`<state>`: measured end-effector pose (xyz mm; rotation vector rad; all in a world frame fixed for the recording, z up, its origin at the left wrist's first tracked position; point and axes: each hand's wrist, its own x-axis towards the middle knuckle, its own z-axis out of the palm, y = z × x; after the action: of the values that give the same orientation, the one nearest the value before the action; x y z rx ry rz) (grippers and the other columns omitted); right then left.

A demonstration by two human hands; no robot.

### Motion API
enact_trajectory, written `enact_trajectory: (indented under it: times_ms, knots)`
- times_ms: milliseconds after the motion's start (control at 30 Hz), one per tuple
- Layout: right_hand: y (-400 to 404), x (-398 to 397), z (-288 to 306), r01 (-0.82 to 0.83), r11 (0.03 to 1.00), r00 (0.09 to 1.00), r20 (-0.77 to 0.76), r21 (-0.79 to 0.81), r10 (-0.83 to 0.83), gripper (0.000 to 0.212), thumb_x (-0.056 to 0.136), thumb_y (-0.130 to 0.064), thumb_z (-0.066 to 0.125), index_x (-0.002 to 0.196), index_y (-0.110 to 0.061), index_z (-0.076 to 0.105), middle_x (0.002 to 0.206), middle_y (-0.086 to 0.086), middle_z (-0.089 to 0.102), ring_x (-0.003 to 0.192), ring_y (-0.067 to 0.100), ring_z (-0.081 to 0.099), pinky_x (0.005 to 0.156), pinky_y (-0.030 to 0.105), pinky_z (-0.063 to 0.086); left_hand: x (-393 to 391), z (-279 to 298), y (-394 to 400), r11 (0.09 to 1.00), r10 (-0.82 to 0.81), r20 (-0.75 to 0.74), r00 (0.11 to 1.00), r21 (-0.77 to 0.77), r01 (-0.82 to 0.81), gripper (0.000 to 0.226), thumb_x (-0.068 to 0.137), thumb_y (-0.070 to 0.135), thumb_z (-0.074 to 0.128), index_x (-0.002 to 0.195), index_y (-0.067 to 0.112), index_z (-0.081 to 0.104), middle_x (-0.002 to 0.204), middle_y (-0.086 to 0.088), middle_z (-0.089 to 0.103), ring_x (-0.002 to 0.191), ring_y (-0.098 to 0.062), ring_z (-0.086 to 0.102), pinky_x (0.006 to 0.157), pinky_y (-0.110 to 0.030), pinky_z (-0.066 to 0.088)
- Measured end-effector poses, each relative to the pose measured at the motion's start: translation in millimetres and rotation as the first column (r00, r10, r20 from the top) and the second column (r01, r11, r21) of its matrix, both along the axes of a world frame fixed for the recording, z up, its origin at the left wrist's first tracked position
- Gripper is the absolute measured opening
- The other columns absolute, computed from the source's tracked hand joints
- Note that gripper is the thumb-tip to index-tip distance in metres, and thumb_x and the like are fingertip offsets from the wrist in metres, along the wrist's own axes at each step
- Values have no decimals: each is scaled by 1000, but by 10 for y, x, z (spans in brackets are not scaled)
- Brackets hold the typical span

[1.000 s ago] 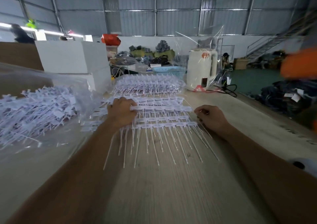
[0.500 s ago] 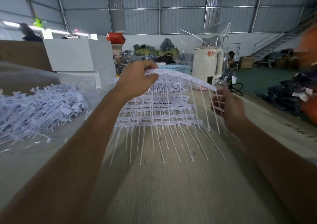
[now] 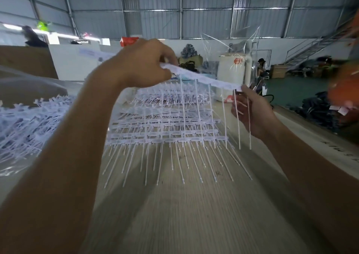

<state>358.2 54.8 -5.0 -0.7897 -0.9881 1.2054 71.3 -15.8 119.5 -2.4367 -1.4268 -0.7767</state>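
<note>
Head view: left hand (image 3: 141,65) raised, right hand (image 3: 250,111) lower, gripping strip (image 3: 202,77)

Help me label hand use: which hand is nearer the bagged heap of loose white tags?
Left. The left hand, pinching one end of the raised tag strip, is up and right of the heap; the right hand holds the far end, farther right.

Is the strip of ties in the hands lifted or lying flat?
Lifted: left hand and right hand hold the strip up, ties hanging.
</note>
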Motion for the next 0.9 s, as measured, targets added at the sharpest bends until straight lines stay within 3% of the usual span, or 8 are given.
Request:
enact_trajectory:
  times_ms: [133, 300, 400, 500, 600, 700, 800, 900]
  knots:
    - [-5, -46, -2, -67, 998, 997, 47, 10, 67, 19, 99, -18, 61, 114, -8, 66, 80, 3, 66, 64, 10, 59, 62, 24, 53, -213, -58, 67, 968, 45, -134, 990, -239, -76, 31, 93, 22, 68, 123, 29, 67, 115, 3, 64, 93, -13, 59, 76, -27, 39]
    - [-74, -187, 74, -138, 990, 985, 110, 37, 133, 15, 95, -12, 66, 109, -7, 68, 82, 7, 65, 68, 11, 60, 64, 24, 56, -448, -236, 198, 817, 136, -83, 987, -555, -159, 32, 88, 52, 66, 119, 46, 62, 101, 10, 68, 92, -11, 67, 79, -34, 50]
    - [-150, -342, 178, -168, 980, 968, 205, 110, 143, 6, 94, -11, 67, 97, -11, 72, 79, 5, 67, 67, 11, 61, 66, 24, 56, -409, -264, 208, 848, 108, -71, 992, -514, -129, 46, 83, 63, 59, 123, 40, 61, 103, 12, 65, 94, -8, 64, 88, -36, 48]
    - [-232, -476, 313, -230, 957, 953, 238, 174, 186, 9, 94, -7, 66, 95, -10, 74, 76, 5, 68, 70, 11, 65, 69, 23, 57, -157, -336, 214, 890, -27, 98, 995, -451, 68, 40, 92, 58, 53, 121, 33, 65, 113, 12, 65, 98, -2, 61, 87, -32, 47]
    - [-287, -574, 402, -270, 934, 947, 241, 233, 214, 11, 95, -5, 63, 103, -6, 71, 83, 8, 71, 76, 12, 68, 74, 22, 57, 177, -481, 232, 910, -111, 273, 956, -358, 208, 24, 104, 40, 48, 101, 27, 69, 90, 17, 70, 81, 3, 66, 73, -24, 45]
    - [-292, -604, 431, -253, 929, 954, 230, 270, 193, 14, 97, -3, 61, 106, -6, 70, 86, 9, 71, 78, 12, 69, 76, 22, 57, 341, -563, 245, 911, -111, 411, 905, -322, 257, 28, 105, 32, 50, 97, 11, 68, 75, 2, 72, 64, -13, 68, 63, -23, 49]
    - [-280, -574, 421, -256, 930, 947, 260, 262, 188, 16, 97, -4, 60, 110, -4, 69, 87, 9, 73, 81, 13, 70, 77, 24, 58, 344, -538, 236, 941, -114, 418, 901, -245, 232, 32, 103, 32, 53, 85, 11, 68, 65, 0, 61, 54, -10, 52, 62, -29, 44]
    - [-282, -556, 396, -281, 927, 895, 417, 248, 160, 23, 98, -11, 62, 117, -1, 66, 89, 9, 74, 80, 15, 70, 75, 29, 59, 339, -498, 235, 976, -107, 352, 930, -143, 167, 42, 104, 34, 51, 71, 12, 64, 65, -8, 58, 50, -13, 44, 60, -29, 39]
